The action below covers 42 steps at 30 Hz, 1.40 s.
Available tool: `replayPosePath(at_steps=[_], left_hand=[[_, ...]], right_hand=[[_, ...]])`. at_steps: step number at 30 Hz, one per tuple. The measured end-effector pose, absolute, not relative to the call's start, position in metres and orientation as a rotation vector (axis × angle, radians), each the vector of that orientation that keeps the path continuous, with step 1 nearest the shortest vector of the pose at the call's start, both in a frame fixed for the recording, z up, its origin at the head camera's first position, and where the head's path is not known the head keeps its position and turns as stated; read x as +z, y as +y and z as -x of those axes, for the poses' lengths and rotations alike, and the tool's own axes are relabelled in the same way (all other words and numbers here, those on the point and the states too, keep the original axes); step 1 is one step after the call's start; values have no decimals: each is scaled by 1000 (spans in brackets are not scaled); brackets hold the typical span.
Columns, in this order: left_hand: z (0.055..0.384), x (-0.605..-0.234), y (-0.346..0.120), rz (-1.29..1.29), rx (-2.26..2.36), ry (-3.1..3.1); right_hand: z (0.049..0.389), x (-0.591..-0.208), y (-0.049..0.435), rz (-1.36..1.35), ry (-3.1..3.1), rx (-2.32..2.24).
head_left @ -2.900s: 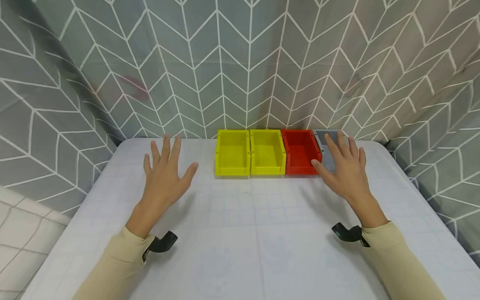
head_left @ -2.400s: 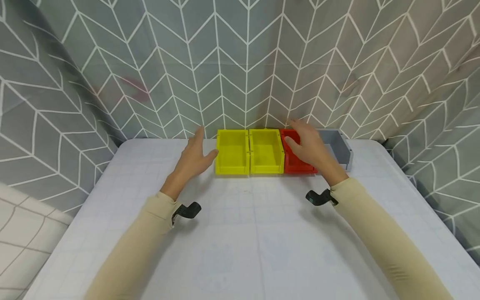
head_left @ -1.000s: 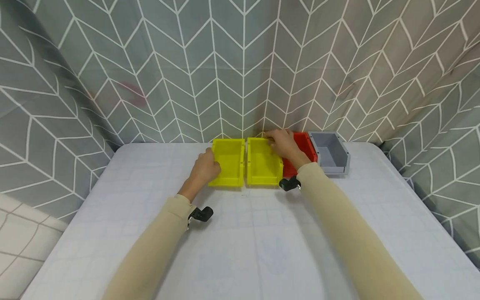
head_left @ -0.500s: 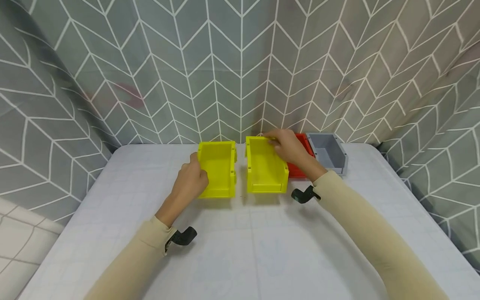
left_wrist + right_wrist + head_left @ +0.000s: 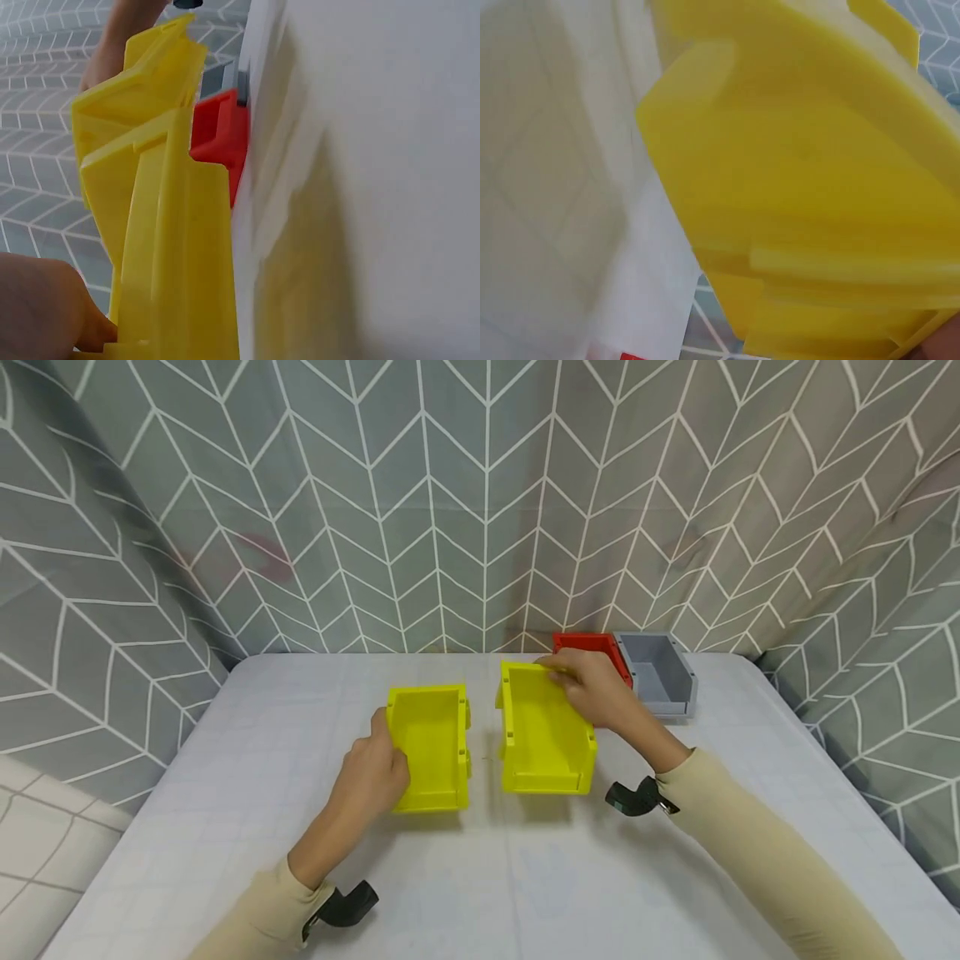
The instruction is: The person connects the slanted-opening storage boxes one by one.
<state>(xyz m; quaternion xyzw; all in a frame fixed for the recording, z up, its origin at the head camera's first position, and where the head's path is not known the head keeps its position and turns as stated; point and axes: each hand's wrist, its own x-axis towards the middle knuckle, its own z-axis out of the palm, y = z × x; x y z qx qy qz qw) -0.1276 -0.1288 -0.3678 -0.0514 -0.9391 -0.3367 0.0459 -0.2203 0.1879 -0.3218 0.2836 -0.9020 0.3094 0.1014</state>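
The left hand [image 5: 371, 777] grips the left side wall of one yellow storage bin [image 5: 429, 739], which therefore sits just to that hand's right. The right hand [image 5: 596, 689] pinches the other yellow storage bin [image 5: 543, 731] at its far right corner, so this bin lies to the left of the hand and nearer the person. Both bins are raised above the white worktop [image 5: 450, 893], shadows beneath them, open tops up, with a narrow gap between the two. Behind the right hand, partly hidden by it, the red bin [image 5: 583, 643] stands beside the grey bin [image 5: 658, 672] at the worktop's far edge.
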Motion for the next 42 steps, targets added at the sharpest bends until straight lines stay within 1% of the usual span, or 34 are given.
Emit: replayPosePath(at_steps=[13, 17, 19, 24, 26, 34, 42], left_hand=[[75, -392, -113, 75, -1048, -2981], [64, -393, -112, 100, -1043, -2963], [65, -393, -116, 185, -1041, -2922], [76, -399, -133, 530, -993, -2727], [79, -403, -137, 617, -976, -2687], [83, -411, -142, 695, -1002, -2666], [83, -412, -142, 668, -977, -2694]], right_hand=[[176, -333, 190, -839, -2687, 975], [166, -338, 191, -839, -2693, 985], [163, -339, 190, -843, -2685, 986], [158, -338, 186, -858, -2657, 1002], [157, -337, 184, -873, -2654, 1001], [155, -334, 175, -880, -2670, 1018], [152, -335, 169, -852, -2683, 1004]])
